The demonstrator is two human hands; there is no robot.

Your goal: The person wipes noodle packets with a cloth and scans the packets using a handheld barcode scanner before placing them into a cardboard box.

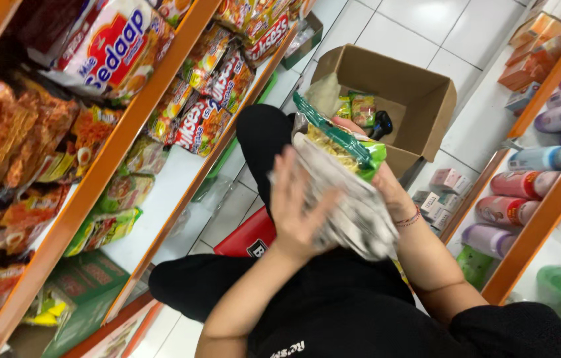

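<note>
A stack of instant noodle packets, silver-backed with green and yellow fronts, is held between both hands above my lap. My left hand presses flat against the near side of the stack, fingers spread upward. My right hand grips the far side from behind; a thin bracelet sits on its wrist. I am seated low in black clothes, knees bent, in a shop aisle.
An open cardboard box with a few noodle packets stands on the white tile floor ahead. Orange shelves of noodle packets rise at left. Shelves of bottles stand at right. A red object lies by my knee.
</note>
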